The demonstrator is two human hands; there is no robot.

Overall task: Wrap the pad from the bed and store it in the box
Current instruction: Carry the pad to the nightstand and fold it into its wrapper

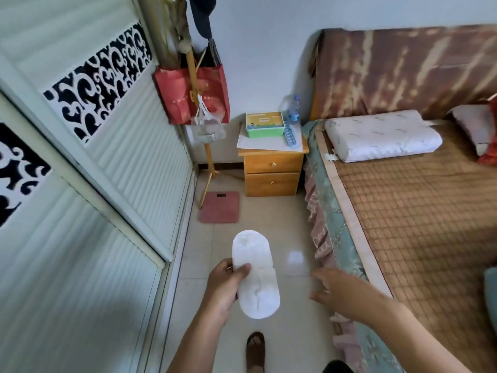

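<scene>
A white oval pad (255, 275) is held flat and unfolded over the floor, its long axis running away from me. My left hand (226, 286) grips its left edge, with the thumb on top near the middle. To the right of the pad, my right hand (336, 289) hovers with fingers spread and nothing in it, beside the bed's edge. The green and yellow box (265, 124) stands on the wooden nightstand (273, 168) farther ahead. The bed (419, 211), covered by a woven mat, lies to the right.
A plastic bottle (294, 107) and a pale blue ladder-shaped item (291, 134) share the nightstand top. A coat rack with a red bag (193, 95) stands left of it, with a pink scale (220, 207) on the floor. A wardrobe fills the left. My sandalled foot (255, 351) is below.
</scene>
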